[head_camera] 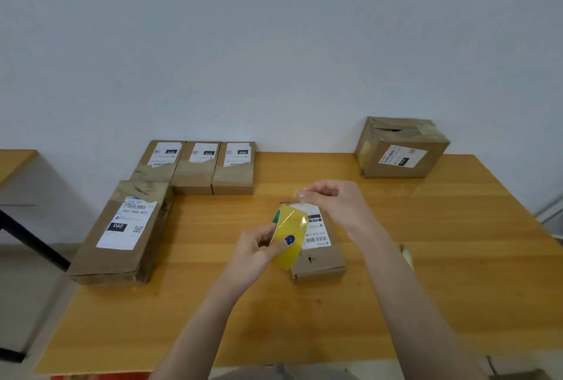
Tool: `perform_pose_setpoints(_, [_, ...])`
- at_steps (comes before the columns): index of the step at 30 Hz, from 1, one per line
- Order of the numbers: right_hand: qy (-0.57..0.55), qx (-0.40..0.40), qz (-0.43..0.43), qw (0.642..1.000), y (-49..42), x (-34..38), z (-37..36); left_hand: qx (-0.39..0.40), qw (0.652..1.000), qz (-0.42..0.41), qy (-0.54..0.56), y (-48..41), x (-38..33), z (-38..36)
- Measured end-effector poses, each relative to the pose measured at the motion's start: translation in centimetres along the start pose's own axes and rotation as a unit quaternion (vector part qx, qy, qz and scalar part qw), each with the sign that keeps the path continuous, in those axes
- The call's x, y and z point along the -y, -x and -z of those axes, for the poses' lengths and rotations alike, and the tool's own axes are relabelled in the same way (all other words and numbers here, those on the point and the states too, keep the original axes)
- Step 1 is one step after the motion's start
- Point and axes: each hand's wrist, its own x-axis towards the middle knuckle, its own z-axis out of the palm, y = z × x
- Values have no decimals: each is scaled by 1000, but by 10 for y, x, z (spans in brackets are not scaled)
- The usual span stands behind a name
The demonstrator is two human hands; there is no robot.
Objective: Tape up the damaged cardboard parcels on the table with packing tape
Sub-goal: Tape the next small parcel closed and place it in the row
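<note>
Head view | left hand (256,253) gripped the tape roll (289,236), right hand (332,200) pinched its free end (300,193) just above | small parcel (320,261) sat right under both hands | best bet: pull the strip taut and straight before sticking | count: six parcels (402,151), one roll for sure

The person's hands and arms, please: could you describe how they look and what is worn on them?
The left forearm and right forearm are bare to the frame's lower edge: no sleeves, gloves, watch or bracelets show. The left hand has a thumbnail painted dark blue. A fingernail on the right hand shows no dark polish. No rings are visible.
</note>
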Motion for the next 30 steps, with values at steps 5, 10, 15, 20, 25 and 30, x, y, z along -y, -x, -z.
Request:
perform_pose_setpoints(5, [-65,-16,-54,996,8,-10,-7,0,1000,26,3,7,5,2])
perform_pose_setpoints(10, [-48,-53,-102,992,8,-32,-6,8,998,60,-28,13,15,11])
perform_pose_setpoints(15, [-106,-79,-211,968,12,-61,-8,49,995,81,-30,17,23,20])
perform_pose_setpoints(20, [-115,-44,-250,960,17,-82,1,37,994,98,-17,14,31,23])
perform_pose_setpoints(25, [-160,-51,-266,949,15,-103,2,44,986,113,-112,-1,37,16])
perform_pose_setpoints(30, [-134,-139,-221,956,6,-114,-20,49,945,92,-310,-18,41,19])
